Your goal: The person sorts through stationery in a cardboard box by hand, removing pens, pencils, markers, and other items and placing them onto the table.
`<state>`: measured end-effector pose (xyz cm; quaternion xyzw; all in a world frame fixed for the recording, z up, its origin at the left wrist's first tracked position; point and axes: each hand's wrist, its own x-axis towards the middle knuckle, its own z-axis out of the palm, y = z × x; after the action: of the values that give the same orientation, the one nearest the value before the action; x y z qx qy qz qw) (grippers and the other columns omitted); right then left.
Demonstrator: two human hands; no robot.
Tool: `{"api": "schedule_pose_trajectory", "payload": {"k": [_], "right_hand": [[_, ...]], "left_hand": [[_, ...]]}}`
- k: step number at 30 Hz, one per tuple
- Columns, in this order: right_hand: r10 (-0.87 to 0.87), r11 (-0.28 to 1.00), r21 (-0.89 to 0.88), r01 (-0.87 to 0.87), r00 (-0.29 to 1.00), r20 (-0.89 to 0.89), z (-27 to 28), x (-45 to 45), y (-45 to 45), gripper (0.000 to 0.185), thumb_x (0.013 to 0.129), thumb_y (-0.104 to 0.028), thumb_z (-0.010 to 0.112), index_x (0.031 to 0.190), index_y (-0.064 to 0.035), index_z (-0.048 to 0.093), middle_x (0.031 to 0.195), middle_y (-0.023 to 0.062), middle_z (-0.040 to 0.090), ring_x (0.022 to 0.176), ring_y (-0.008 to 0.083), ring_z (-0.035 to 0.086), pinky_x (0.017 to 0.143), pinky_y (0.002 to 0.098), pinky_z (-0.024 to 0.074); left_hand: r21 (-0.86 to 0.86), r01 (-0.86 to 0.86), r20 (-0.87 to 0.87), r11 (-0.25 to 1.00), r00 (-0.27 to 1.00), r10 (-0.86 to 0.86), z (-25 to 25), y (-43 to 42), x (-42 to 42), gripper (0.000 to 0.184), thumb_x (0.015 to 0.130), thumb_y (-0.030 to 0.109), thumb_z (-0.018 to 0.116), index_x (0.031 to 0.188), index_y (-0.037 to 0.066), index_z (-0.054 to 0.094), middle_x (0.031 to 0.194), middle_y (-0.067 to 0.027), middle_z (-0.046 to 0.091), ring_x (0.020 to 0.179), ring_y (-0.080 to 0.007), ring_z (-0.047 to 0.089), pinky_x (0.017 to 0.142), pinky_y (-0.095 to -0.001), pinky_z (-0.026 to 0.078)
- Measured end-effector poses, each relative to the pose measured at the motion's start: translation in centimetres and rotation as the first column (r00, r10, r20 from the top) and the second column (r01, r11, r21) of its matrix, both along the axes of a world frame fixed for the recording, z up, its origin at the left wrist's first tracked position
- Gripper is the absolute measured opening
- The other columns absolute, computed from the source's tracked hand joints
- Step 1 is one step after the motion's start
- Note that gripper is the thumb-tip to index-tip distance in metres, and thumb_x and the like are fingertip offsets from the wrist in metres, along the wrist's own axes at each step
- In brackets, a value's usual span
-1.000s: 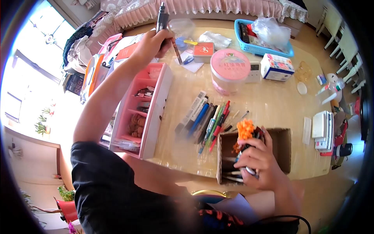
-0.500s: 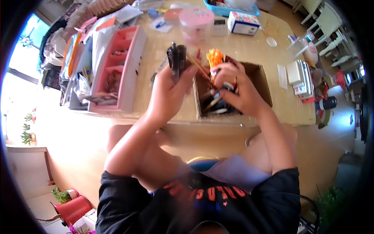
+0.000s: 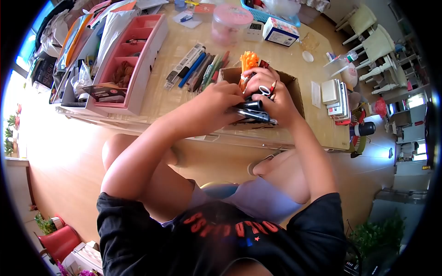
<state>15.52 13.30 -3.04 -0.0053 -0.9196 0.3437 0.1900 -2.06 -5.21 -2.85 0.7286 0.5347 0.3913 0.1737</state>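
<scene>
My left hand (image 3: 214, 108) is closed around several black pens (image 3: 255, 112), whose ends point right over the near side of the cardboard box (image 3: 294, 85). Close beside it, my right hand (image 3: 275, 94) is closed on a mixed bundle at the box. An orange item with a knobbly top (image 3: 249, 60) sticks up from that grip, and a red pencil (image 3: 273, 86) and a white ring-shaped piece (image 3: 264, 90) show between the fingers. Most of the box's inside is hidden by both hands. Left of the box, a row of pens and markers (image 3: 207, 69) lies on the table.
A pink divided organizer (image 3: 152, 50) stands at the left with bags and papers beside it. Behind are a pink-lidded tub (image 3: 231, 27), a small digital clock (image 3: 254, 31), a tissue box (image 3: 281, 32) and a blue basket (image 3: 258, 11). Stacked boxes (image 3: 334, 99) sit at the right.
My left hand has moved right and down to the box, bringing the black pens beside my right hand. The row of pens it covered now shows. The whole view has shifted slightly.
</scene>
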Motion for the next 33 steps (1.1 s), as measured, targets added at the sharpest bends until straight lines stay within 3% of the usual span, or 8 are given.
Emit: {"api": "schedule_pose_trajectory", "payload": {"k": [4,8,12,16,21,28,31,33], "right_hand": [[-0.068,0.997,-0.03,0.067,0.996,-0.06,0.2,0.1,-0.9,0.009,0.087,-0.012,0.064,0.091,-0.0104,0.072,0.102,0.0003,0.072,0.133,0.0251,0.059,0.13,0.0546,0.0196],[-0.037,0.999,-0.013,0.037,0.999,-0.017,0.3,0.3,-0.5,0.011,0.085,-0.011,0.065,0.092,-0.0096,0.074,0.103,0.0011,0.072,0.134,0.0263,0.058,0.13,0.0563,0.0195],[-0.025,1.0,0.009,0.026,1.0,-0.012,0.4,0.8,-0.5,0.012,0.086,-0.013,0.067,0.095,-0.0079,0.073,0.107,0.005,0.069,0.137,0.0289,0.055,0.131,0.0567,0.0194],[-0.071,0.996,0.051,0.07,0.997,0.019,0.8,1.5,-1.1,0.016,0.088,-0.016,0.07,0.101,-0.0072,0.07,0.109,0.0064,0.067,0.138,0.0319,0.053,0.129,0.0578,0.0219],[-0.098,0.994,0.044,0.095,0.994,0.051,1.2,2.4,-1.8,0.017,0.089,-0.018,0.07,0.1,-0.0052,0.067,0.11,0.0073,0.066,0.137,0.0352,0.053,0.126,0.0574,0.0241],[-0.134,0.991,0.029,0.134,0.991,-0.025,0.6,1.9,-2.0,0.025,0.089,-0.019,0.07,0.112,-0.0089,0.067,0.112,0.006,0.067,0.134,0.0339,0.053,0.126,0.0544,0.0232],[-0.131,0.991,0.035,0.13,0.991,0.022,1.1,1.8,-2.2,0.036,0.091,-0.024,0.064,0.123,-0.0069,0.067,0.118,0.0079,0.07,0.136,0.0363,0.054,0.125,0.0531,0.0262],[-0.092,0.993,0.078,0.089,0.995,0.035,1.3,1.7,-1.8,0.037,0.091,-0.025,0.065,0.124,-0.0069,0.069,0.118,0.0081,0.07,0.135,0.0357,0.054,0.125,0.0519,0.0271]], "left_hand": [[-0.14,-0.038,-0.045,0.989,0.998,0.032,1.3,0.4,-1.0,0.022,0.097,0.02,0.065,0.103,-0.001,0.071,0.107,-0.0165,0.067,0.109,-0.0377,0.061,0.101,-0.0467,0.045],[-0.087,-0.03,0.06,0.996,0.998,0.036,0.5,1.0,-0.9,0.04,0.096,0.038,0.051,0.1,0.002,0.069,0.103,-0.0164,0.066,0.103,-0.0359,0.06,0.098,-0.0467,0.043],[-0.16,-0.072,0.303,0.984,0.945,0.119,0.2,1.3,-0.1,0.041,0.097,0.04,0.05,0.096,0.001,0.064,0.099,-0.0128,0.062,0.098,-0.0266,0.056,0.092,-0.0386,0.042],[-0.156,-0.002,0.349,0.988,0.935,0.057,-1.3,1.9,-0.6,0.03,0.108,0.031,0.051,0.104,0.005,0.064,0.107,-0.0123,0.064,0.111,-0.0326,0.055,0.113,-0.0461,0.031],[-0.202,0.001,0.374,0.979,0.925,0.076,-1.8,2.5,0.6,0.031,0.109,0.039,0.057,0.11,0.008,0.065,0.107,-0.0098,0.065,0.115,-0.0303,0.055,0.117,-0.0484,0.025],[0.018,-0.129,0.0,0.991,0.992,0.129,-3.1,2.2,0.3,0.026,0.095,0.023,0.072,0.112,0.008,0.063,0.113,-0.0102,0.064,0.122,-0.0325,0.055,0.121,-0.0547,0.025],[-0.035,-0.145,-0.151,0.989,0.979,0.138,-3.3,2.1,0.4,0.028,0.094,0.022,0.073,0.116,0.007,0.063,0.115,-0.0102,0.064,0.123,-0.0327,0.054,0.121,-0.0572,0.024],[0.078,-0.147,-0.202,0.986,0.966,0.16,-3.9,2.3,0.4,0.04,0.094,0.034,0.071,0.119,0.003,0.062,0.115,-0.0133,0.063,0.124,-0.0343,0.054,0.12,-0.0596,0.024]]}}
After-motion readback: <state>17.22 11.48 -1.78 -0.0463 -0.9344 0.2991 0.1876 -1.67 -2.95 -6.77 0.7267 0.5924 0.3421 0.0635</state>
